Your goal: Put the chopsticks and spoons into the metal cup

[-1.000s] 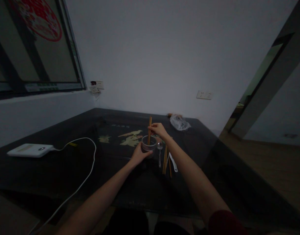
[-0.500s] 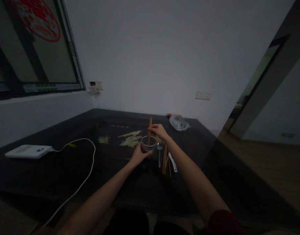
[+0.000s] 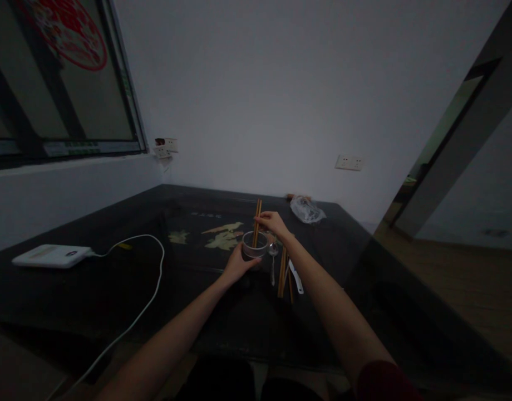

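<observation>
My left hand [image 3: 238, 263] is wrapped round the near left side of a clear round container [image 3: 255, 253] on the dark table. A pair of wooden chopsticks [image 3: 257, 223] stands nearly upright with the lower ends inside it. Pinched on these chopsticks, above the rim, are the fingers of my right hand [image 3: 274, 221]. To the right of the container lie a metal spoon [image 3: 273, 262], several more chopsticks [image 3: 282, 275] and a white-handled utensil [image 3: 296, 278], whose far end is partly hidden by my right arm.
A white power bank [image 3: 51, 255] lies on the left of the black table [image 3: 189, 312], its white cable [image 3: 159, 273] looping off the front edge. Near the wall at the back right sits a crumpled clear plastic bag [image 3: 306, 210]. Wall sockets [image 3: 348, 162] are behind it.
The whole view has shifted very slightly. Both hands stay in place on the container and the chopsticks, with no clear movement of either.
</observation>
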Motion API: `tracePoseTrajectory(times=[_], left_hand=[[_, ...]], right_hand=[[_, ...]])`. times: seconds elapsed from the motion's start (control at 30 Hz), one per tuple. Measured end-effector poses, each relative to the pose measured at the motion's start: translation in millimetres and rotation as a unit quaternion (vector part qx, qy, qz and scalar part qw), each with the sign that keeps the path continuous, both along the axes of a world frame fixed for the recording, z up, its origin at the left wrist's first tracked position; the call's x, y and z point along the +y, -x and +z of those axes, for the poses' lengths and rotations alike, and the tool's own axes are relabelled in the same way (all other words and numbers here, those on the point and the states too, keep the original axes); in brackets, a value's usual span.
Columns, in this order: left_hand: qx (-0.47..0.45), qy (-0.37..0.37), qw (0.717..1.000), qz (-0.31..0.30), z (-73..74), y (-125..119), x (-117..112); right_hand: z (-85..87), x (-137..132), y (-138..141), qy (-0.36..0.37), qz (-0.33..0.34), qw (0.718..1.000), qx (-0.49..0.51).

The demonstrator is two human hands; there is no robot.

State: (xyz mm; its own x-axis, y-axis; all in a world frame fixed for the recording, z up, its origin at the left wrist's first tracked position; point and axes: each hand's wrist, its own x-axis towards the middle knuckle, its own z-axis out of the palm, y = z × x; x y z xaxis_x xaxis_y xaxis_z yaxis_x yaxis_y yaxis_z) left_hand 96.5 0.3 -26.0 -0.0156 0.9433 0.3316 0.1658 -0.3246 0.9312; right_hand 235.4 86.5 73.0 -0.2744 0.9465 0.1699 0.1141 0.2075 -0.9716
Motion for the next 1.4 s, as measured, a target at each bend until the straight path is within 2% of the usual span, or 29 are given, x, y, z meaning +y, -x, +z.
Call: tracePoseTrajectory(times=[0.33, 0.57, 0.73, 1.17, 1.4], left_hand=[[0.011, 0.004, 1.0, -0.003, -0.9, 0.6, 0.1], [0.016, -0.015, 1.0, -0.008, 2.1, -0.7, -1.4], [-0.004, 0.012, 1.0, 0.006, 0.0, -0.6, -0.5], [-0.006, 0.002, 1.0, 0.003, -1.4, 0.3, -1.8], [0.001, 0.013, 1.0, 0.005, 1.8, -0.4, -3.4]], right_hand=[[7.5, -8.2, 6.8, 0.006, -0.012, 1.0, 0.002], [6.4, -8.1, 5.1, 0.014, -0.005, 1.0, 0.019], [6.6, -7.9, 3.6, 0.017, -0.009, 1.0, 0.012], [1.1, -4.4, 0.8, -0.013, -0.007, 1.0, 0.0], [1.4, -8.9, -14.3, -0.071, -0.077, 0.994, -0.04]])
